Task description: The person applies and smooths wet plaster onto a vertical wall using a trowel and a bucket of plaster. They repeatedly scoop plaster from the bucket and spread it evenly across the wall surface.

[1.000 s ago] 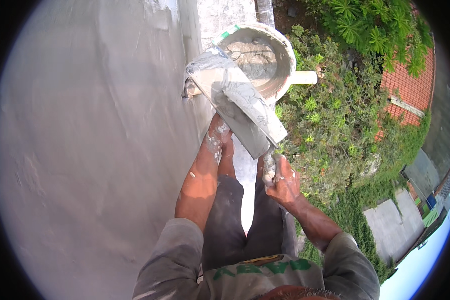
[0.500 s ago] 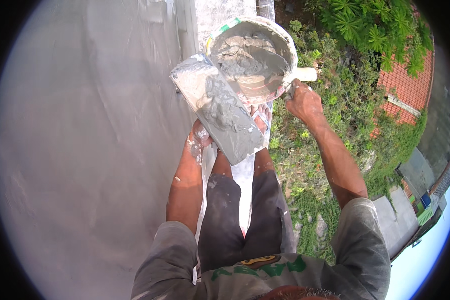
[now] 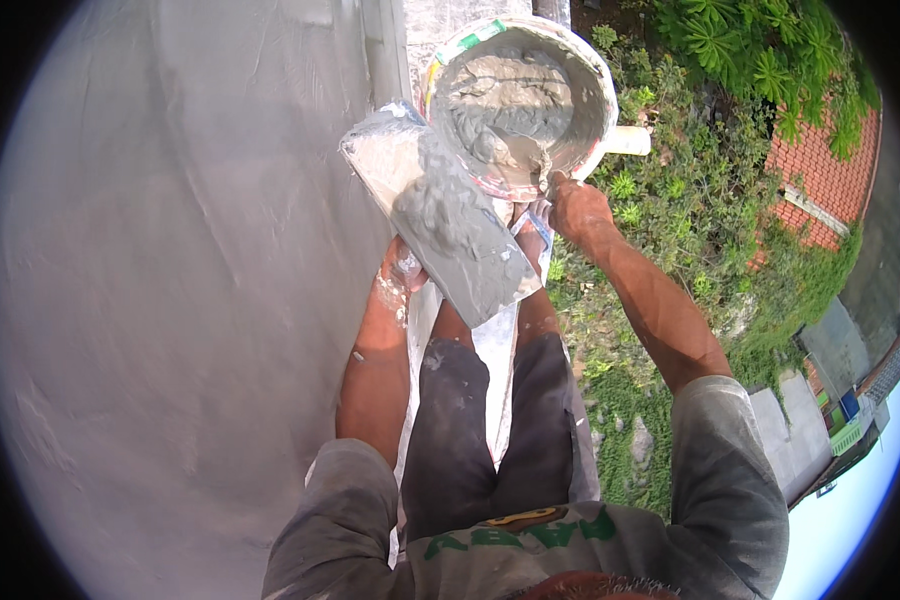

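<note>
A rectangular plasterer's board [image 3: 375, 160] rests at a slant on my left hand [image 3: 406, 266], whose fingers close on its left edge and partly go under it. A heap of wet grey mortar [image 3: 440, 205] covers its middle and lower end. Just beyond stands a round bucket [image 3: 611, 95], partly filled with the same mortar [image 3: 505, 90]. My right hand [image 3: 580, 208], at the bucket's near right rim, is closed round the handle of a trowel [image 3: 545, 170]. The trowel's blade dips into the mortar and is mostly hidden by it.
On the left rises a broad smooth grey plastered wall [image 3: 170, 300]. My feet are on a narrow pale plank [image 3: 490, 350], with the bucket farther along it. A pale stub [image 3: 630, 140] juts out right of the bucket. Below on the right lie bushes [image 3: 660, 230] and a tiled roof [image 3: 820, 180].
My right hand has moved left and closer along the bucket's rim. The trowel blade, broad and visible before, has turned and sunk into the mortar. The board stays nearly still.
</note>
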A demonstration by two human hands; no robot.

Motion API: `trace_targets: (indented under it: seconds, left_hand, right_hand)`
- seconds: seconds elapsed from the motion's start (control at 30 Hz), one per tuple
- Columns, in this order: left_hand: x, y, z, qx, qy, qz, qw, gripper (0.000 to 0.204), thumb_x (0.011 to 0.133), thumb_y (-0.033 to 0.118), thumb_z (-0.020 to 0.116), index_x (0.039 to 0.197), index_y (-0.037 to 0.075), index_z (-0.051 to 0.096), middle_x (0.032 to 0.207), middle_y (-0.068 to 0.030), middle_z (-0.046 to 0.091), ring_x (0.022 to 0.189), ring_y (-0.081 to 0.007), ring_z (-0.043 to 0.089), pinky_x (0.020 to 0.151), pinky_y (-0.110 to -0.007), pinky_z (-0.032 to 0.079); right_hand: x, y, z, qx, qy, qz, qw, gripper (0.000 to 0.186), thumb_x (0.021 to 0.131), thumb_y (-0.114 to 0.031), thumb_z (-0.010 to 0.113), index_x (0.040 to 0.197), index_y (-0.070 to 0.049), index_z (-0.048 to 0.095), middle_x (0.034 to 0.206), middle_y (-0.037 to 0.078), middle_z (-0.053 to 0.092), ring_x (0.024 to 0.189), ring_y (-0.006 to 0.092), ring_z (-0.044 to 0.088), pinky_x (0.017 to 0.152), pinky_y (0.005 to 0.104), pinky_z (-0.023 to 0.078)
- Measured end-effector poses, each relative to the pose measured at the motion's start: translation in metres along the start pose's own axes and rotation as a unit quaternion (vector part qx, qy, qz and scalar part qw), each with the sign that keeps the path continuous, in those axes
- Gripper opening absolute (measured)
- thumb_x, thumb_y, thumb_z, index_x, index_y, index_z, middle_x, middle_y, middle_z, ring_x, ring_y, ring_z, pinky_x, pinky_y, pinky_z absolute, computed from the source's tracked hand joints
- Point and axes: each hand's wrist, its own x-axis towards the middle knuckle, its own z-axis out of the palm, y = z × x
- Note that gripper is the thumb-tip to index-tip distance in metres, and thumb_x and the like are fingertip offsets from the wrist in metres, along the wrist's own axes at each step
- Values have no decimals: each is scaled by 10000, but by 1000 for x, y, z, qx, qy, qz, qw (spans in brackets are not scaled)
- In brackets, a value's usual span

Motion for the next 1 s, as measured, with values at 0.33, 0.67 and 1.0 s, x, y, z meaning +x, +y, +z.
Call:
trace_targets:
  seconds: [0.33,0.67,1.0]
  left_hand:
    - [10,-16,-46,-71,20,-50,996,551,828,311,686,1291,82,494,1197,-78,585,1073,-236,585,897,-401,497]
    - [2,5,1,-14,101,-25,994,547,825,295,703,1277,63,502,1188,-74,591,1056,-224,587,888,-398,493]
    - [8,5,16,-3,34,-1,999,587,819,275,708,1300,45,461,1201,-99,573,1064,-246,576,895,-410,489]
  right_hand:
    - [2,-2,26,157,35,-5,987,490,770,-206,603,1246,-120,523,1013,243,640,963,388,612,858,425,490]
    - [-17,25,5,495,-94,0,864,475,712,-66,684,1180,-40,610,1003,66,672,864,122,594,772,263,483]
    - [-123,39,6,524,99,-46,845,363,724,35,691,1059,-13,559,816,-14,550,712,54,476,601,204,420]
